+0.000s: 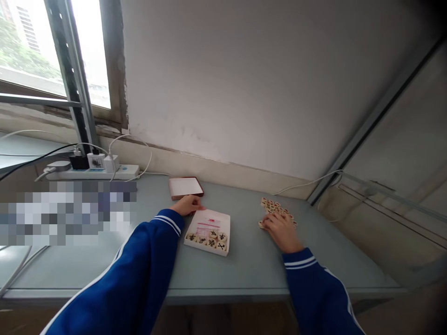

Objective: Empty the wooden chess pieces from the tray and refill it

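A shallow white box (213,222) lies on the grey table (244,270), with several round wooden chess pieces (207,238) along its near side. My left hand (187,204) rests against the box's far left corner, fingers curled on its edge. My right hand (281,229) lies over a pile of loose chess pieces (274,208) to the right, fingers bent down onto them. Both arms wear blue sleeves with white stripes.
The box's red-edged lid (186,187) lies behind the box near the wall. A white power strip (92,171) with plugs and cables sits at the back left under the window. A blurred patch covers the table's left part. A white cable (307,184) runs along the back right.
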Demonstrator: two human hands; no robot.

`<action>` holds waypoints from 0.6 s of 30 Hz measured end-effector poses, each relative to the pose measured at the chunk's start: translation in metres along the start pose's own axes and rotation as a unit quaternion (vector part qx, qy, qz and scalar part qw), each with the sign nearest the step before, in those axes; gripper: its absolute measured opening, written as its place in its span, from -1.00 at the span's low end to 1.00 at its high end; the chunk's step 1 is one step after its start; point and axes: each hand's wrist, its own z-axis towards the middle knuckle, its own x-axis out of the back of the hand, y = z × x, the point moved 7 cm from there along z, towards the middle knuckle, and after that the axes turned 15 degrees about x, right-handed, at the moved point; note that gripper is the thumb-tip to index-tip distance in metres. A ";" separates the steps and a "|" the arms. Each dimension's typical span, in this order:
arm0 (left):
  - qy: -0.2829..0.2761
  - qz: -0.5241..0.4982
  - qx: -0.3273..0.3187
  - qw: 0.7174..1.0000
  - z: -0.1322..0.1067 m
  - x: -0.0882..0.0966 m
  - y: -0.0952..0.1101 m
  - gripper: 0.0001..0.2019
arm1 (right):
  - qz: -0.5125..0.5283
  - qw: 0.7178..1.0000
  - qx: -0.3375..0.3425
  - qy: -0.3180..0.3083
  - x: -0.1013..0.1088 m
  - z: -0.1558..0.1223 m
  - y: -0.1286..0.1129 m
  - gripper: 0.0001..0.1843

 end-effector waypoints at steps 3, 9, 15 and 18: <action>-0.001 -0.003 -0.002 1.000 0.002 -0.001 -0.002 -0.55 | -0.031 0.999 -0.027 -0.009 -0.011 -0.026 0.020 -0.78; -0.002 -0.013 -0.004 1.000 0.003 -0.001 -0.002 -0.56 | -0.039 0.994 -0.099 -0.025 -0.012 -0.044 0.038 -0.72; -0.002 -0.017 -0.004 1.000 0.000 -0.001 0.002 -0.55 | 0.208 0.977 -0.041 0.012 0.023 0.033 -0.027 -0.70; 0.016 -0.010 -0.006 1.000 -0.002 0.001 0.003 -0.55 | 0.317 0.947 0.046 -0.027 0.034 0.079 -0.080 -0.52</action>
